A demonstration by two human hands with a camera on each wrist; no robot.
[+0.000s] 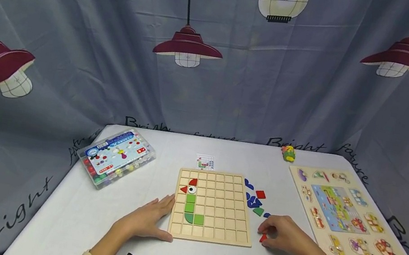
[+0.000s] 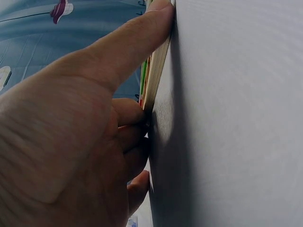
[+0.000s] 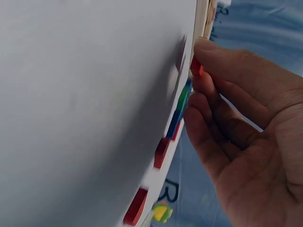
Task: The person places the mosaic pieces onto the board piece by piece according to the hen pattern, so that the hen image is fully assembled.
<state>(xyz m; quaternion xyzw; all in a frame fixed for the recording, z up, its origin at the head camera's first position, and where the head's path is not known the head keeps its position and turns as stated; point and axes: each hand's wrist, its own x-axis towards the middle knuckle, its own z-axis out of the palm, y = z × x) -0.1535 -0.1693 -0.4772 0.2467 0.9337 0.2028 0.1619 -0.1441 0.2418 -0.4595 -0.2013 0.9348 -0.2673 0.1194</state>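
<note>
A wooden grid board (image 1: 222, 209) lies mid-table, with red, white eye-marked and green pieces (image 1: 191, 198) set in its left columns. My left hand (image 1: 147, 218) rests against the board's left edge, its fingers extended and its thumb at the near corner. To the right of the board, my right hand (image 1: 285, 236) pinches a small red piece (image 3: 196, 66) between thumb and fingers, just off the table. Loose blue pieces (image 1: 254, 202), a green piece (image 1: 258, 211) and a red square (image 1: 260, 194) lie beyond it. More red pieces (image 3: 162, 152) show in the right wrist view.
A clear plastic case (image 1: 117, 155) of coloured parts sits at the back left. Behind the board lies a small pattern card (image 1: 204, 162). A large picture puzzle board (image 1: 349, 217) occupies the right side, with a small green-and-yellow toy (image 1: 288, 153) at the back edge.
</note>
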